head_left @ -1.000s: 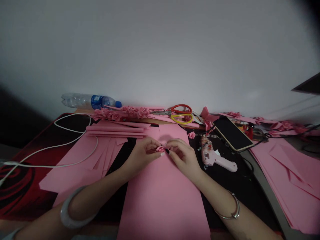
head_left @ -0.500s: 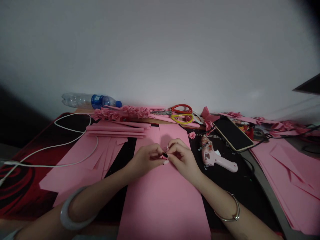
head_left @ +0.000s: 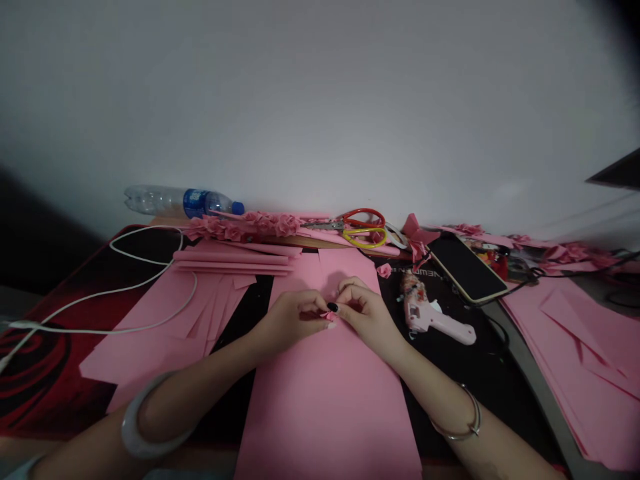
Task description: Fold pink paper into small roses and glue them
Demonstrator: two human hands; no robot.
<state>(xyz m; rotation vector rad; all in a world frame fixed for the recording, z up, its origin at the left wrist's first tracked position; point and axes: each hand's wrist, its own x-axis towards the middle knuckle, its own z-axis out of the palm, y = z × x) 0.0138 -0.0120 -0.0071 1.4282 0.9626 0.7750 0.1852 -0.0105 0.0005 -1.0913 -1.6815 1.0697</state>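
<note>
A small folded pink paper flower (head_left: 329, 316) is pinched between my two hands, mostly covered by the fingertips. My left hand (head_left: 299, 316) is closed on it from the left, thumb below and index finger above. From the right, my right hand (head_left: 364, 312) presses it with thumb and fingers. Both hands hover over a long pink paper sheet (head_left: 327, 400) that lies along the middle of the desk. Just beyond the right hand rests a small pink paper bud (head_left: 384, 270).
A pink glue gun (head_left: 437, 319) and a phone (head_left: 467, 268) lie to the right. Scissors (head_left: 364, 228), paper flowers (head_left: 265, 225) and a plastic bottle (head_left: 185, 201) line the wall. Rolled paper (head_left: 230, 260), a white cable (head_left: 115, 329) and pink sheets (head_left: 150, 353) are at left; more sheets (head_left: 565, 373) at right.
The right thumb and fingers have shifted slightly on the paper flower, and a bit more of its pink shows. The left hand stays nearly in place.
</note>
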